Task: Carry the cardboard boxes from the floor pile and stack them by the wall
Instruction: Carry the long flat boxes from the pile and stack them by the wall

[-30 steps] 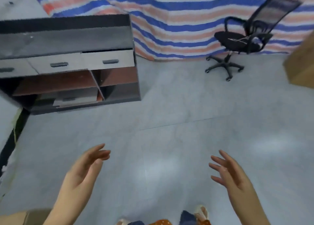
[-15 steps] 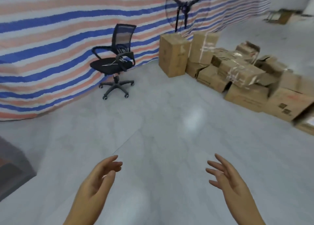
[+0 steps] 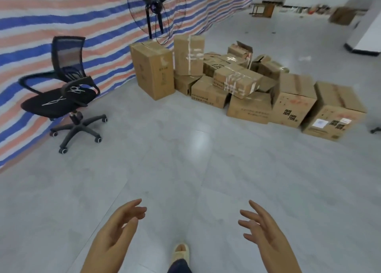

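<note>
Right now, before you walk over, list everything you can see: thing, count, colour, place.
cardboard boxes: over ten, exact count unclear, brown, piled on the floor ahead, from the tarp rightward
office chair: one, black, on wheels, left, beside the tarp
fan: one, black, standing behind the tallest boxes
tarp: one, blue, orange and white stripes, hung along the left
floor: grey tiles, bare between the person and the pile
far clutter: brown, too blurred to name, back right
left hand: open, empty, bottom left
right hand: open, empty, bottom right
foot: one, pale slipper, bottom centre
</note>
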Available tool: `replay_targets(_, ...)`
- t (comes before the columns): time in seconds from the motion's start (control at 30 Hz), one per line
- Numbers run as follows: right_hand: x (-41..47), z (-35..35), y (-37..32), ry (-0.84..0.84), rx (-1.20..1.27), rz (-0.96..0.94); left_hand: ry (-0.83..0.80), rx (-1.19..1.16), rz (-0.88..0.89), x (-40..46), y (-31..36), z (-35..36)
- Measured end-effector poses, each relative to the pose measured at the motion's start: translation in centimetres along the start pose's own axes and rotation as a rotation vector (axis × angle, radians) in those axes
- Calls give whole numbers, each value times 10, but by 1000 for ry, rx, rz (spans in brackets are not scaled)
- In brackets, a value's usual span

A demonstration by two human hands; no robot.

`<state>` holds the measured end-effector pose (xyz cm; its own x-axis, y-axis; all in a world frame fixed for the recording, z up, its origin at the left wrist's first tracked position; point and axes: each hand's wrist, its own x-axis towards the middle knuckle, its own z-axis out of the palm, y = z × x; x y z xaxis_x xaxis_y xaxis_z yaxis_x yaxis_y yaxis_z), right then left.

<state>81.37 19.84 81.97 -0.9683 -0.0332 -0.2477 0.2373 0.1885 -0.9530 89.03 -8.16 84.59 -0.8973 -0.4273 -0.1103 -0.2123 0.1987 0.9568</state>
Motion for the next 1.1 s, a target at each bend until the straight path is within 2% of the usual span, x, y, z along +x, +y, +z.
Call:
replay_targets(0.27,170,9,-57,54,-9,-81,0,-3,38,181,41,28)
replay_targets(0.47,274,-11,-66,112,45,-22,-67,22,51,293,75,80)
replay_targets(0.53,318,-20,-67,113,29,3,-42,21,21,329,78,102)
replay_targets(0.7,442,-55,-94,33,-32,-15,58,-36,-21,409,96,172)
replay_targets(0.87,563,-83,-146,-99,-83,-75,84,-32,-34,485,126,238)
replay_targets(0.93,604,-84,-163,-146,-76,-125,109,-78,-50,511,133,251)
replay_targets(1.1,694,-64,-182,-196,-66,-101,204,-108,-84,579,139,259)
